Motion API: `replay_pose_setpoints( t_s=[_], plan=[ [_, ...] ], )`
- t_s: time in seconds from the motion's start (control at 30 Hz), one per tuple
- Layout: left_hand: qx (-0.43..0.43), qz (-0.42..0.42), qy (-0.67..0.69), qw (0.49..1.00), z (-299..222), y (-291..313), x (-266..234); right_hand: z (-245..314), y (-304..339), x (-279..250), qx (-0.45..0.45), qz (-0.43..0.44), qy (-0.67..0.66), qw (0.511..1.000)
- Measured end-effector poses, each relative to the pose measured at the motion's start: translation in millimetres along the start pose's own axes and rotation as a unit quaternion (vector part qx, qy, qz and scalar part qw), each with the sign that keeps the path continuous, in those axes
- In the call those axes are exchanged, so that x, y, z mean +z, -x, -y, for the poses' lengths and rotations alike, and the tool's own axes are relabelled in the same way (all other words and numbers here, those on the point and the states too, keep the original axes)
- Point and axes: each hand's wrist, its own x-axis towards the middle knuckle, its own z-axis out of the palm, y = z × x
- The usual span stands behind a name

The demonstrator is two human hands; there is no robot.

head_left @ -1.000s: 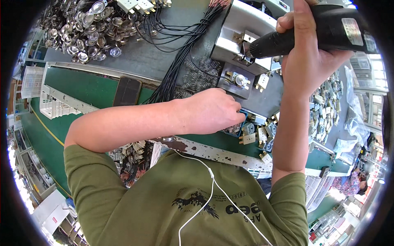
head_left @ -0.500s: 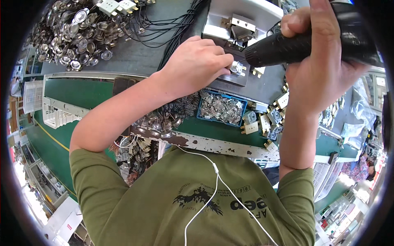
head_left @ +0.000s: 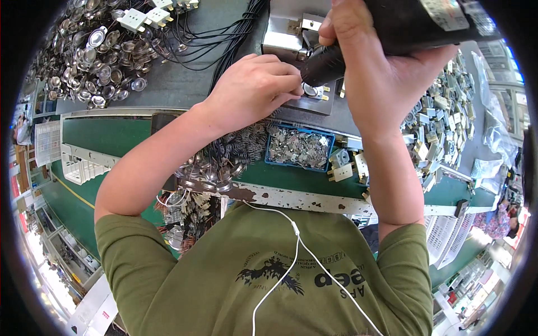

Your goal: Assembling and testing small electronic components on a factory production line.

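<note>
My right hand point(head_left: 381, 84) is wrapped round a black power screwdriver point(head_left: 417, 25), whose tapered nose points down and left. That nose is right over a small white-and-silver part with brass prongs point(head_left: 315, 91), seated on a dark metal block point(head_left: 311, 105). The tool's tip covers part of the piece. Closed in a pinch, my left hand point(head_left: 252, 87) has its fingertips at the left edge of this piece. What those fingers hold is hidden.
Round metal parts point(head_left: 103, 73) are heaped at the far left, beside black cables point(head_left: 227, 42). A blue tray point(head_left: 297, 166) of small metal pieces stands near the bench edge, with springs point(head_left: 244, 148) to its left. White pronged parts point(head_left: 428, 131) pile up on the right.
My right hand and the screwdriver have moved left, bringing the nose over the part and close to my left fingertips. My left hand stays at the part; the whole view has shifted slightly.
</note>
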Motion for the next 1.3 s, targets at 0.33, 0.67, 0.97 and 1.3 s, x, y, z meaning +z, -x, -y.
replay_pose_setpoints(
  t_s=[0.33, 0.67, 0.97, 1.3],
  plan=[
    [-0.006, -0.006, 0.029, 1.0, 1.9, -0.2, -2.1, 36.4, -8.9, 32.1, 0.232, -0.058, 0.39, 0.889],
    [-0.116, 0.129, -0.029, 0.984, -6.2, -10.1, -11.5, 36.9, -0.9, 39.5, 0.221, 0.042, 0.417, 0.881],
    [-0.138, 0.121, -0.066, 0.981, -8.7, -12.9, -5.9, 29.5, -0.6, 42.2, 0.194, 0.021, 0.358, 0.913],
    [0.041, 0.053, -0.091, 0.994, -14.7, -11.6, -12.1, 89.6, -63.2, -11.3, 0.115, -0.014, 0.579, 0.807]
  ],
)
